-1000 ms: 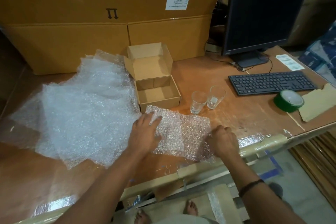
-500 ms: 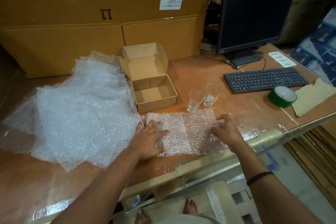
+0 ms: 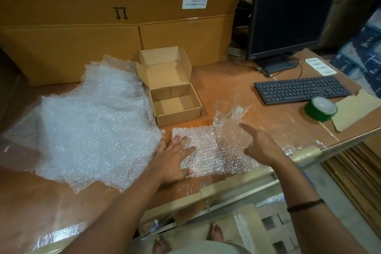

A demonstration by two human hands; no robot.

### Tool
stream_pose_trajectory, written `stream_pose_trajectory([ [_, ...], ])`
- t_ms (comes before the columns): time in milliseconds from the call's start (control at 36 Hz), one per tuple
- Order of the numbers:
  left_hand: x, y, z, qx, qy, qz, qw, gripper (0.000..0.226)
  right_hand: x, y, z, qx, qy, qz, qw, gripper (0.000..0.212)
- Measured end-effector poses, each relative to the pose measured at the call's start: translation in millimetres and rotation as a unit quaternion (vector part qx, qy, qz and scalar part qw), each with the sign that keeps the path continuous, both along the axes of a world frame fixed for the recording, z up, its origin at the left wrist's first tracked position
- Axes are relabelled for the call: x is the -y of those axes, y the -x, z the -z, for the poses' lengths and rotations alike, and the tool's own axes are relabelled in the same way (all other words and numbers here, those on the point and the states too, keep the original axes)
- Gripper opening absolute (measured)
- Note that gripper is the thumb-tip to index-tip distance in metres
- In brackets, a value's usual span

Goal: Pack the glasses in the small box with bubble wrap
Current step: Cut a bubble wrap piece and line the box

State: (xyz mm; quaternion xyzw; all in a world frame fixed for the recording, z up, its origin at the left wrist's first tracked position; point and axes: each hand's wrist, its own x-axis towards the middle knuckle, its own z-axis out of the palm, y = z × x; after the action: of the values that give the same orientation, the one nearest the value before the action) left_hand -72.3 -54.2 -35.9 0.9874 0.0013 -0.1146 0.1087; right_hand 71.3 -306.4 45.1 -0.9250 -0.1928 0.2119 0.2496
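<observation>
Head: left hand [image 3: 174,159] flat, fingers spread on sheet [image 3: 208,148]; right hand [image 3: 261,146] empty, index out toward glasses [image 3: 221,112]. Grab nearer one low, lay it at sheet edge.

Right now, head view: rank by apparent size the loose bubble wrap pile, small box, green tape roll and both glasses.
1. loose bubble wrap pile
2. small box, lid open
3. green tape roll
4. left glass and right glass: look alike, not ranked.
</observation>
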Motion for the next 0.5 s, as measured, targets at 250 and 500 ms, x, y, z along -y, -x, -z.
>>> stream_pose_trajectory([
  [250,-6.0,9.4,1.1,0.003,0.242,-0.099,0.965,0.099,-68.2,41.3,1.0,-0.033,-0.013,-0.094,0.995,0.094],
  [500,-17.8,17.0,9.5,0.154,0.243,-0.240,0.927,0.042,-121.5,58.2,29.8,-0.117,-0.027,-0.114,0.986,0.097],
])
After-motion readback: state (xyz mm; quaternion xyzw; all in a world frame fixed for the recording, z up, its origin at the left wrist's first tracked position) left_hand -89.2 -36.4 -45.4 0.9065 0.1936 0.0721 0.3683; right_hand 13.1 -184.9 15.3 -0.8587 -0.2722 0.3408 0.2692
